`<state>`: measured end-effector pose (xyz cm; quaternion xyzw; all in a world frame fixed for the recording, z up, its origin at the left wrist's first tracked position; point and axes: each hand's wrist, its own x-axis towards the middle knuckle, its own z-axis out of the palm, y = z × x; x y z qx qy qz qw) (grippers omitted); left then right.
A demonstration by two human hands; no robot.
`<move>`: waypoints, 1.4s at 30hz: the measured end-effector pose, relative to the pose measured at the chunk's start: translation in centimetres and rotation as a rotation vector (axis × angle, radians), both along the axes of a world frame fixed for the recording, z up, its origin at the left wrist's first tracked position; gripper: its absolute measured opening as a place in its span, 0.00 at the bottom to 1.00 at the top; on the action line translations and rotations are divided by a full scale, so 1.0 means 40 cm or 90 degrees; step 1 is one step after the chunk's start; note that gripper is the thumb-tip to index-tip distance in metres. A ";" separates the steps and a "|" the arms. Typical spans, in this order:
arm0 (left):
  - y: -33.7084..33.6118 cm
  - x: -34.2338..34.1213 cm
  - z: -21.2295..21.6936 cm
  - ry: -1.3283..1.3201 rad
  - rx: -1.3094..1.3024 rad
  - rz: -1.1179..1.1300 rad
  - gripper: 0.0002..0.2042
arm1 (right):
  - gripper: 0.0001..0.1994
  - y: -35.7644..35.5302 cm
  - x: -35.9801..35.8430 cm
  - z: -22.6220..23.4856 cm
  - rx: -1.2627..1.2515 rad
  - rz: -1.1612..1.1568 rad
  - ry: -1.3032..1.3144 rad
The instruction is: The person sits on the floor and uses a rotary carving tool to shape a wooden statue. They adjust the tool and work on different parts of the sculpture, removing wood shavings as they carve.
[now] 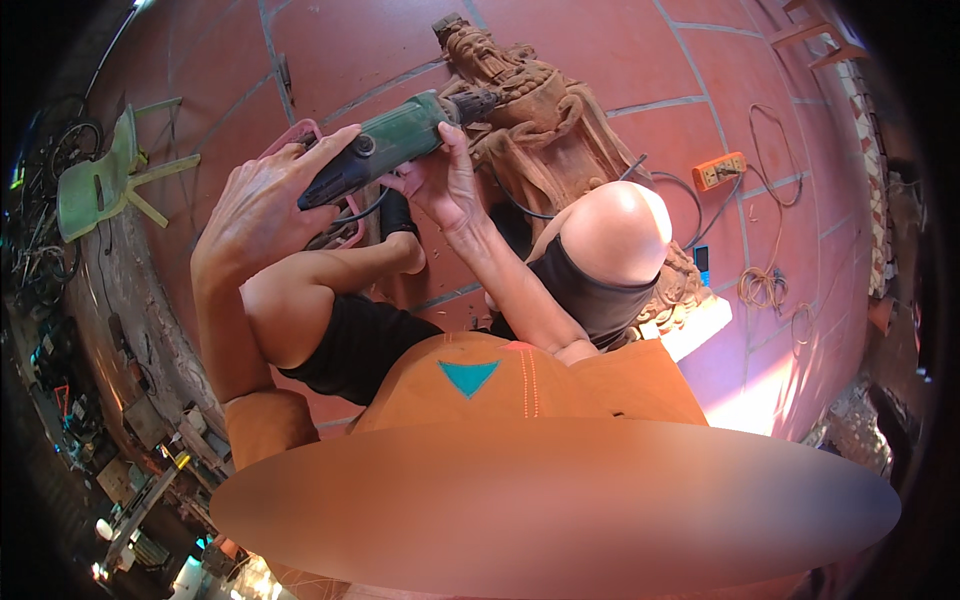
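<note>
A green and black electric grinder (pixel 400 132) lies slantwise in front of me, its narrow black nose pointing right. My left hand (pixel 270 195) is wrapped round its dark rear end. Near the front, my right hand (pixel 442 190) grips it from below, thumb against the green body. The nose is at the chest of a carved wooden statue (pixel 560 145), a bearded figure in robes that lies on the floor. Whether the bit touches the wood cannot be made out. My knee covers part of the statue, and its carved base (pixel 682 285) shows beyond.
Red tiles (pixel 350 45) cover the floor. A green plastic chair (pixel 98 180) is at the left, beside cluttered tools and scrap. To the right are an orange power strip (pixel 719 171), a blue phone-like object (pixel 701 262) and a coiled cord (pixel 762 288). A dark cable (pixel 684 183) runs past my knee.
</note>
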<state>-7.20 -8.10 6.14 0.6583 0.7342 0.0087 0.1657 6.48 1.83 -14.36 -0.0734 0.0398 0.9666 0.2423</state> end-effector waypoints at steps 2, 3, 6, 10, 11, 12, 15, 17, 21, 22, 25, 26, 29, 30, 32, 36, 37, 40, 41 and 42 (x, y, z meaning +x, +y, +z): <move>-0.002 0.010 0.013 0.018 -0.005 0.001 0.38 | 0.28 -0.004 0.004 0.007 -0.004 -0.007 0.000; -0.003 0.014 0.019 0.026 -0.004 -0.001 0.38 | 0.28 -0.006 0.007 0.010 -0.005 -0.011 0.000; -0.005 0.023 0.028 0.032 0.005 -0.008 0.38 | 0.28 -0.010 0.012 0.018 -0.005 -0.016 0.001; -0.014 0.033 0.029 0.042 0.014 -0.011 0.38 | 0.28 -0.012 0.018 0.021 0.000 -0.009 0.006; -0.016 0.034 0.029 0.043 0.016 -0.013 0.38 | 0.28 -0.013 0.019 0.021 0.000 -0.008 0.007; -0.018 0.036 0.030 0.044 0.011 -0.010 0.38 | 0.28 -0.014 0.020 0.020 0.000 -0.004 0.005; -0.023 0.033 0.035 0.020 -0.007 0.006 0.39 | 0.29 -0.020 0.023 0.015 0.000 0.005 0.002; -0.028 0.031 0.035 0.008 -0.016 0.015 0.39 | 0.30 -0.026 0.026 0.011 0.004 0.011 0.006; -0.037 0.030 0.023 0.005 -0.007 0.015 0.39 | 0.30 -0.029 0.029 0.007 0.007 0.017 -0.010; -0.040 0.030 0.021 -0.002 0.005 0.013 0.39 | 0.30 -0.030 0.029 0.007 0.006 0.018 -0.010; -0.048 0.026 0.020 0.016 0.002 0.011 0.39 | 0.30 -0.035 0.025 0.007 0.012 0.025 -0.005; -0.050 0.023 0.023 0.013 -0.005 0.020 0.39 | 0.30 -0.036 0.022 0.008 0.005 0.030 -0.024; -0.058 0.017 0.027 0.006 -0.029 0.044 0.40 | 0.29 -0.041 0.017 0.007 0.013 0.030 -0.006; -0.061 0.015 0.026 0.007 -0.025 0.043 0.40 | 0.29 -0.042 0.013 0.007 0.006 0.037 -0.009; -0.066 0.010 0.025 0.002 -0.022 0.046 0.40 | 0.29 -0.044 0.005 0.006 -0.001 0.049 0.003; -0.069 0.000 0.017 -0.023 -0.019 0.053 0.40 | 0.29 -0.049 -0.003 0.006 -0.008 0.047 -0.013; -0.070 -0.002 0.015 -0.032 -0.017 0.057 0.40 | 0.29 -0.047 -0.003 0.004 -0.010 0.045 -0.018; -0.068 -0.004 0.010 -0.018 -0.015 0.053 0.40 | 0.28 -0.043 -0.005 0.000 -0.003 0.043 -0.016; -0.066 -0.004 0.008 -0.020 -0.016 0.053 0.40 | 0.28 -0.040 -0.006 -0.002 0.003 0.043 -0.011; -0.065 -0.004 0.006 -0.023 -0.017 0.052 0.41 | 0.28 -0.038 -0.006 -0.003 0.001 0.047 -0.009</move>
